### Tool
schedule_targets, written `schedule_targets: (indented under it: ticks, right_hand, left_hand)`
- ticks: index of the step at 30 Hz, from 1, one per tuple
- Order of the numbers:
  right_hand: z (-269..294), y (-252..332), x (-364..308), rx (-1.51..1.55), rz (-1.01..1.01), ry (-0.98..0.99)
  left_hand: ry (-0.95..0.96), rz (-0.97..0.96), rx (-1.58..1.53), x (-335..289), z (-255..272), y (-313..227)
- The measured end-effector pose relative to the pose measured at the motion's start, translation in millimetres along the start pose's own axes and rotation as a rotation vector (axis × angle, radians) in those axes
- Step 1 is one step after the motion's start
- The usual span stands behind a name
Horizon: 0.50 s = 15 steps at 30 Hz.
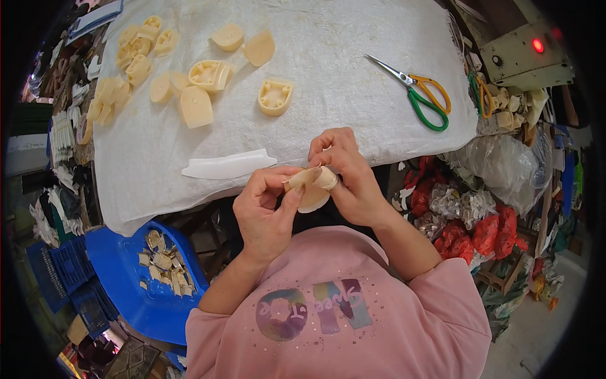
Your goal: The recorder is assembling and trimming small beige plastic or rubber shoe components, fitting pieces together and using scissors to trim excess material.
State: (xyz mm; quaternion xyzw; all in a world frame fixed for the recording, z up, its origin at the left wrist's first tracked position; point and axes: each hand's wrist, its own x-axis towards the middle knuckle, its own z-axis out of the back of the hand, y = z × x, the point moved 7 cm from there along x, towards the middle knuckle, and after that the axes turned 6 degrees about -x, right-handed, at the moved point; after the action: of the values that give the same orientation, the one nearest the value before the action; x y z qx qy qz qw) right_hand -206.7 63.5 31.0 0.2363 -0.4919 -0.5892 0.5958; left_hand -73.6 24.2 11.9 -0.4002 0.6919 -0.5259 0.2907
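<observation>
Both hands work together at the table's near edge on a cream shoe heel with a thin beige covering strip curled about it. My left hand is closed, pinching the strip and the heel between thumb and fingers. From the other side, my right hand grips it too, its fingertips drawn together at the strip's upper edge. Part of the heel is hidden behind the fingers. Just beyond my left hand lies a flat white curved strip. Scissors with one green and one orange handle rest farther right, blades parted.
The table wears a white woven cloth. Several cream heels lie across its left half. At lower left, a blue plastic chair holds beige scraps. A metal box with a red light stands at far right, above plastic bags.
</observation>
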Motion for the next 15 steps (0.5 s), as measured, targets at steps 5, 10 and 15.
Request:
schedule_targets:
  ticks: [5, 10, 15]
  right_hand:
    - [9, 19, -4, -0.321, 0.187, -0.187]
    - [-6, -17, -19, 0.660, -0.213, 0.020]
    - [21, -29, -13, 0.613, -0.280, -0.184]
  left_hand:
    - [0.013, -0.114, 0.192, 4, -4, -7]
    - [-0.005, -0.136, 0.312, 3, -3, -13]
    - [0.094, -0.374, 0.405, 8, -1, -25]
